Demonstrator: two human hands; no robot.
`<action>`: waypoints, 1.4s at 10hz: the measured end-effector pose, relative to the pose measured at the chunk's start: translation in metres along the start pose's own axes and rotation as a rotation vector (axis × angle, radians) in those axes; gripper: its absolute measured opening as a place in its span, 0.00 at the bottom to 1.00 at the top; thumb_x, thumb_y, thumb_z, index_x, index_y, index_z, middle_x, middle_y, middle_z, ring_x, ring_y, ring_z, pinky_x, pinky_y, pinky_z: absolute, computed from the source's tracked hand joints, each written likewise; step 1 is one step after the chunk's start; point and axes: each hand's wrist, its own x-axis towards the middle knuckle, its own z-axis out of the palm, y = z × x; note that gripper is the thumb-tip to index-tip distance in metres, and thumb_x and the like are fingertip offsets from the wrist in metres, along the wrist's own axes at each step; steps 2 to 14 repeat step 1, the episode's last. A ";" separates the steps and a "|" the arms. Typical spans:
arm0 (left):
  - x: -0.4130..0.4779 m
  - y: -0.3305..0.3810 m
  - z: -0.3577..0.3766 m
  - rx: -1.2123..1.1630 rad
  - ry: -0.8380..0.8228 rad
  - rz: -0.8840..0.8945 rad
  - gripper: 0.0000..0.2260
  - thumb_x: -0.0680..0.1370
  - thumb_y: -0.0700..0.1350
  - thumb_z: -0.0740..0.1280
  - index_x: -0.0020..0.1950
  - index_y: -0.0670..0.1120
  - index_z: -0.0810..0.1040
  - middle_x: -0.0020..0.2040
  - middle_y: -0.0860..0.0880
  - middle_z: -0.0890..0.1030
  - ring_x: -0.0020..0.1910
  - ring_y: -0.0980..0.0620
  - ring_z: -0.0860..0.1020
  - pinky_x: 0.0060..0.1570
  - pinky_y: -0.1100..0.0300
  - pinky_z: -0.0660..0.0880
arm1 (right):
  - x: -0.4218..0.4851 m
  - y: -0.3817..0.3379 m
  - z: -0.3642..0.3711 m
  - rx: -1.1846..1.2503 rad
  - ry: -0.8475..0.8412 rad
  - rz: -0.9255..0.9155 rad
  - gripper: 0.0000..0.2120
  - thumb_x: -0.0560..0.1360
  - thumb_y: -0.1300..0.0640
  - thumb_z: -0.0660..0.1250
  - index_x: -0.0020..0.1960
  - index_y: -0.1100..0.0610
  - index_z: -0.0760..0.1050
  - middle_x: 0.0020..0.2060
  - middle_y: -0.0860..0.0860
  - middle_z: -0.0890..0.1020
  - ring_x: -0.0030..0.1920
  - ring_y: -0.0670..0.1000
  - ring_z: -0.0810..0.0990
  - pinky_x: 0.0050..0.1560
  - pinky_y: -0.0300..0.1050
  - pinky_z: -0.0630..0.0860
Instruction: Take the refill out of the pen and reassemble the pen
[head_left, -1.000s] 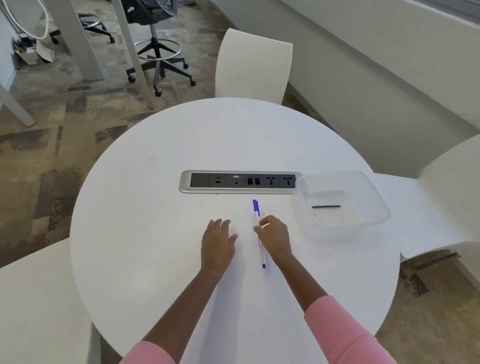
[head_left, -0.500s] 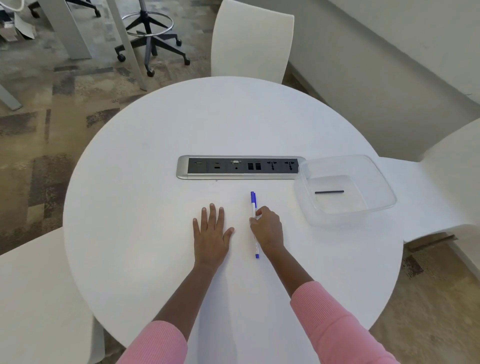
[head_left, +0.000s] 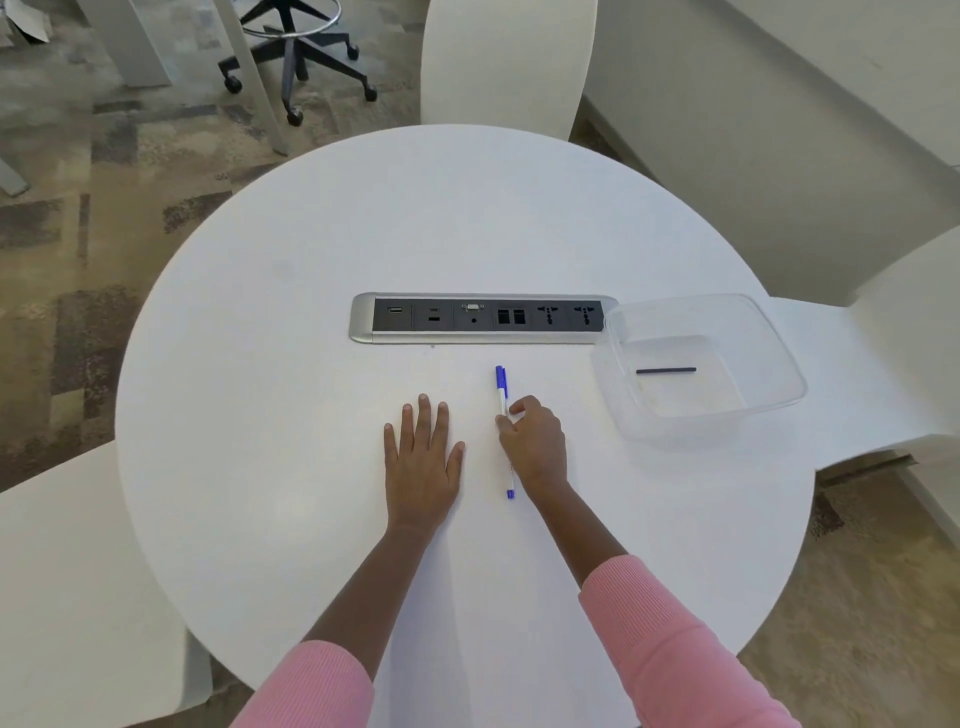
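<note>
A white pen with a blue cap and a blue end plug lies on the round white table, pointing away from me. My right hand rests over the middle of the pen, with thumb and fingertips pinched on its barrel. The hand hides the pen's middle part. My left hand lies flat on the table to the left of the pen, fingers spread, holding nothing. A thin dark refill lies inside a clear plastic container to the right.
A silver and black socket panel is set into the table just beyond the pen. White chairs stand at the far side, at the right and at the near left. An office chair base stands on the carpet.
My left hand has moved slightly left and flattened on the table with fingers spread. My right hand stays on the pen, which has not lifted. The view has tilted downward.
</note>
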 end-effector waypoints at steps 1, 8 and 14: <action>0.002 0.001 0.004 -0.042 0.039 -0.010 0.31 0.82 0.54 0.37 0.68 0.42 0.72 0.68 0.40 0.71 0.66 0.40 0.72 0.62 0.41 0.68 | -0.001 0.009 -0.008 0.003 0.042 0.010 0.11 0.75 0.55 0.62 0.53 0.61 0.73 0.48 0.58 0.80 0.48 0.57 0.78 0.47 0.46 0.72; 0.002 0.001 0.004 -0.042 0.039 -0.010 0.31 0.82 0.54 0.37 0.68 0.42 0.72 0.68 0.40 0.71 0.66 0.40 0.72 0.62 0.41 0.68 | -0.001 0.009 -0.008 0.003 0.042 0.010 0.11 0.75 0.55 0.62 0.53 0.61 0.73 0.48 0.58 0.80 0.48 0.57 0.78 0.47 0.46 0.72; 0.002 0.001 0.004 -0.042 0.039 -0.010 0.31 0.82 0.54 0.37 0.68 0.42 0.72 0.68 0.40 0.71 0.66 0.40 0.72 0.62 0.41 0.68 | -0.001 0.009 -0.008 0.003 0.042 0.010 0.11 0.75 0.55 0.62 0.53 0.61 0.73 0.48 0.58 0.80 0.48 0.57 0.78 0.47 0.46 0.72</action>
